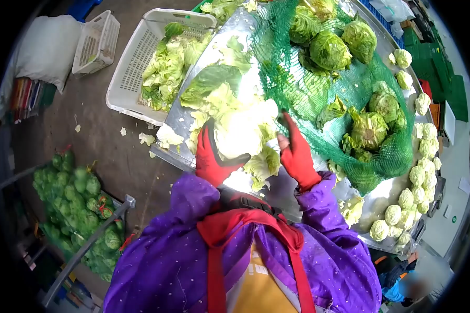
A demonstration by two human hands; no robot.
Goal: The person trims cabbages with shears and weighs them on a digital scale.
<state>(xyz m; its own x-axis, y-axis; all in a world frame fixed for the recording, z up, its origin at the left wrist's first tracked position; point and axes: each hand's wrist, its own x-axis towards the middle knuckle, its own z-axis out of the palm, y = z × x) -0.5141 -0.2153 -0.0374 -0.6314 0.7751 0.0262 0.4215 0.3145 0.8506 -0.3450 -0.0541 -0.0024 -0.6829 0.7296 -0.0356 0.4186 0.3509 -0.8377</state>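
My left hand (214,159), in a red and black glove, has its thumb and fingers spread in a V against a pile of pale cabbage leaves (235,130). Glare washes out the pile's middle, so I cannot tell whether a whole head lies in it. Across the pile, my right hand (300,156) is also gloved, its fingers stretched out and its thumb apart, with nothing seen in it. It is beside the edge of a green mesh bag (303,94). Untrimmed cabbages (330,50) lie on the opened mesh, and more cabbages (369,130) sit in its near fold.
A white crate (125,78) with stripped leaves stands against the left edge of the metal table (169,154). Trimmed pale cabbages (418,175) line the table's right edge. Filled mesh sacks (78,193) rest on a railed cart at lower left. Another person (397,279) is at lower right.
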